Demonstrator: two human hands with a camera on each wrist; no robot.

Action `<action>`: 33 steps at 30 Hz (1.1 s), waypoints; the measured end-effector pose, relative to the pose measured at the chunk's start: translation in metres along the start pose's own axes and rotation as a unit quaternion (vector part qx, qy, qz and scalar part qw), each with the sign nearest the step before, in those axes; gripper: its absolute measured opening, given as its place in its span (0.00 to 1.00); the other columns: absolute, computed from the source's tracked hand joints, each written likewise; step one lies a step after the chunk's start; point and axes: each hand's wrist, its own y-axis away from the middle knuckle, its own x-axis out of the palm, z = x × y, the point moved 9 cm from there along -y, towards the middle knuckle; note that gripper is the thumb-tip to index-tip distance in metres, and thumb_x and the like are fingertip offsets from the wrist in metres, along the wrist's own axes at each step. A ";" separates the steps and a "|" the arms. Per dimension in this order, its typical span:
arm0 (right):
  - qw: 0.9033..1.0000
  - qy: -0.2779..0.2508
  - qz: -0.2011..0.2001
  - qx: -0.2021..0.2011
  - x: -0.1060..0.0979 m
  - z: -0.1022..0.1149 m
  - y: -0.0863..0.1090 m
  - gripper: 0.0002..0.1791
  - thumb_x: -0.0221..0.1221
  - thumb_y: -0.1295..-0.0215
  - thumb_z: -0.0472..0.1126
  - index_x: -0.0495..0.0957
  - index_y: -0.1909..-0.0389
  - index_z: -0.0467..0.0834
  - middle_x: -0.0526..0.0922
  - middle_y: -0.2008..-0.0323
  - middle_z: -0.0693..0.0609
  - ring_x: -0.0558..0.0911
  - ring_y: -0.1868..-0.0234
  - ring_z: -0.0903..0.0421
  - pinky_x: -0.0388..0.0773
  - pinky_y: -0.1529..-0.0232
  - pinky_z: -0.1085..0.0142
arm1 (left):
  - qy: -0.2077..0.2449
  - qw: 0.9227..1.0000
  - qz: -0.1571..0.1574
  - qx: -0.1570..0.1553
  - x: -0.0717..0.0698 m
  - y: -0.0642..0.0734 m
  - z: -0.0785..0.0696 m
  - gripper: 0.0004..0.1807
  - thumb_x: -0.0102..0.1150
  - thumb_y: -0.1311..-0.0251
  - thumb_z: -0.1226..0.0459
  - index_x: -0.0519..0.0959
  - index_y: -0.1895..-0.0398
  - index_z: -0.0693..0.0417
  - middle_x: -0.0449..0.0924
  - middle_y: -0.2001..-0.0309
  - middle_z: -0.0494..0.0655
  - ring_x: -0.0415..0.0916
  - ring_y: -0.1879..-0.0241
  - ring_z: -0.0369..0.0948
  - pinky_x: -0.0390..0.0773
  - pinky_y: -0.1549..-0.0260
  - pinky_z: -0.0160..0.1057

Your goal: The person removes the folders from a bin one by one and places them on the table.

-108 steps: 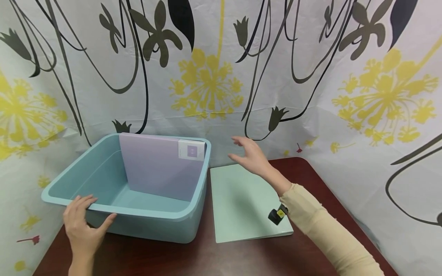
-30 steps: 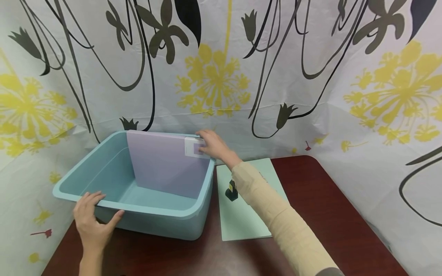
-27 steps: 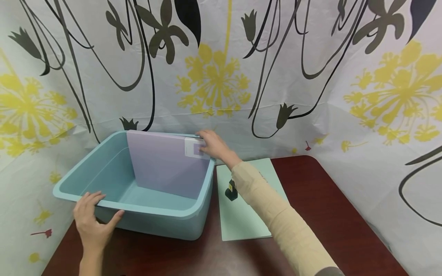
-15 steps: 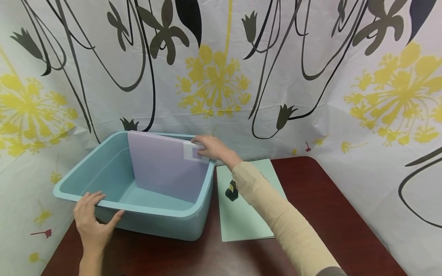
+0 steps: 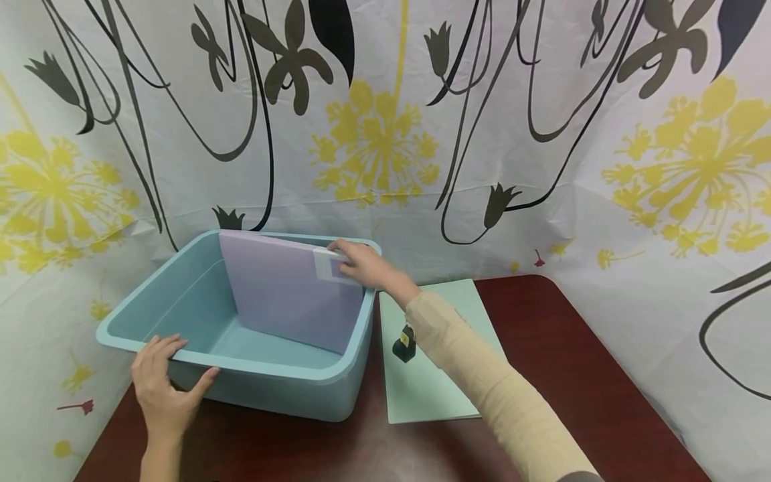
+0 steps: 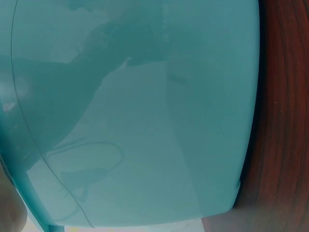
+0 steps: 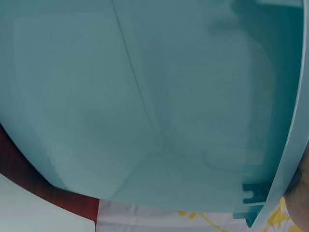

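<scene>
A light-blue plastic tub (image 5: 259,368) stands at the left of the table in the head view. Inside it, a lilac file folder (image 5: 289,294) with a white label stands on edge, leaning toward the back. My right hand (image 5: 367,264) pinches its upper right corner, thumb over the label and fingers behind. My left hand (image 5: 162,391) holds the tub's front rim, fingers hooked over it and thumb along the outer wall. Both wrist views show mostly the outer tub wall (image 6: 135,121), with only slivers of a hand at their edges.
Mint-green folders (image 5: 421,375) lie flat on the dark red-brown table (image 5: 560,348), right of the tub and partly under the right forearm. A small black camera (image 5: 404,345) hangs at the right wrist. Behind stands a flower-patterned curtain (image 5: 385,147).
My right hand has come from above the green folders to the lilac folder's corner. The folder's right end has since been drawn forward, away from the back rim. My left hand stays on the rim.
</scene>
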 end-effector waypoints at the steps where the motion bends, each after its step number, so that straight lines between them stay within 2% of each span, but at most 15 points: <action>1: 1.000 -0.002 -0.008 -0.004 -0.001 0.001 0.001 0.21 0.52 0.36 0.35 0.65 0.41 0.42 0.73 0.44 0.48 0.73 0.45 0.55 0.70 0.48 0.63 | 0.001 1.000 0.001 -0.001 0.000 0.000 -0.001 0.47 0.57 0.61 0.32 0.75 0.61 0.71 0.73 0.58 0.69 0.62 0.45 0.61 0.50 0.39 0.53; 6: 0.998 -0.016 -0.049 -0.022 -0.009 0.005 0.008 0.21 0.51 0.37 0.34 0.67 0.42 0.42 0.73 0.44 0.48 0.75 0.51 0.56 0.71 0.53 0.63 | 0.002 1.000 0.004 -0.002 0.000 -0.001 -0.003 0.46 0.57 0.60 0.33 0.75 0.61 0.72 0.72 0.58 0.69 0.62 0.45 0.63 0.50 0.39 0.53; 11: 0.992 -0.062 -0.106 -0.020 -0.027 0.003 0.017 0.21 0.50 0.36 0.34 0.68 0.42 0.42 0.74 0.46 0.47 0.75 0.53 0.55 0.71 0.54 0.60 | 0.001 1.000 0.006 -0.001 0.000 0.000 -0.003 0.46 0.58 0.60 0.33 0.75 0.61 0.72 0.73 0.58 0.69 0.62 0.41 0.52 0.50 0.39 0.53; 13: 0.988 -0.075 -0.133 -0.024 -0.037 0.004 0.022 0.21 0.51 0.37 0.34 0.68 0.42 0.41 0.75 0.47 0.46 0.75 0.54 0.54 0.71 0.54 0.59 | 0.000 1.000 0.006 -0.002 0.000 0.000 -0.003 0.46 0.58 0.60 0.33 0.75 0.61 0.72 0.73 0.58 0.69 0.63 0.42 0.54 0.50 0.39 0.53; 16: 0.981 -0.084 -0.170 -0.031 -0.051 0.005 0.028 0.21 0.52 0.37 0.34 0.68 0.42 0.41 0.76 0.48 0.45 0.76 0.55 0.53 0.72 0.54 0.59 | -0.001 1.000 0.006 -0.002 0.000 0.000 -0.003 0.46 0.57 0.60 0.32 0.75 0.61 0.72 0.73 0.58 0.69 0.62 0.45 0.61 0.50 0.39 0.53; 18: 0.975 -0.093 -0.197 -0.036 -0.060 0.006 0.033 0.21 0.52 0.38 0.34 0.69 0.43 0.40 0.76 0.50 0.45 0.76 0.57 0.53 0.72 0.56 0.60 | -0.002 1.000 0.005 -0.001 0.000 0.000 -0.004 0.46 0.57 0.60 0.32 0.75 0.61 0.72 0.73 0.58 0.69 0.61 0.46 0.64 0.50 0.39 0.53; 23: 0.957 -0.127 -0.255 -0.060 -0.082 0.011 0.045 0.21 0.54 0.40 0.32 0.70 0.44 0.37 0.78 0.54 0.42 0.76 0.63 0.53 0.73 0.64 0.62 | 0.000 1.000 0.004 0.001 -0.001 -0.001 -0.003 0.46 0.57 0.60 0.33 0.75 0.61 0.72 0.73 0.59 0.69 0.61 0.45 0.63 0.51 0.39 0.53; 28: 0.936 -0.157 -0.307 -0.072 -0.101 0.013 0.059 0.20 0.55 0.41 0.30 0.70 0.46 0.36 0.78 0.55 0.42 0.75 0.65 0.53 0.72 0.67 0.64 | -0.003 1.000 0.008 -0.004 -0.001 -0.001 -0.003 0.46 0.57 0.60 0.33 0.74 0.61 0.72 0.72 0.58 0.69 0.61 0.45 0.63 0.50 0.39 0.52; 33: 0.909 -0.203 -0.353 -0.088 -0.118 0.016 0.074 0.21 0.56 0.43 0.27 0.70 0.46 0.33 0.77 0.57 0.38 0.74 0.66 0.52 0.71 0.71 0.68 | -0.003 1.000 0.011 -0.006 0.000 -0.001 -0.003 0.47 0.57 0.60 0.32 0.74 0.61 0.72 0.72 0.58 0.69 0.60 0.45 0.63 0.50 0.38 0.52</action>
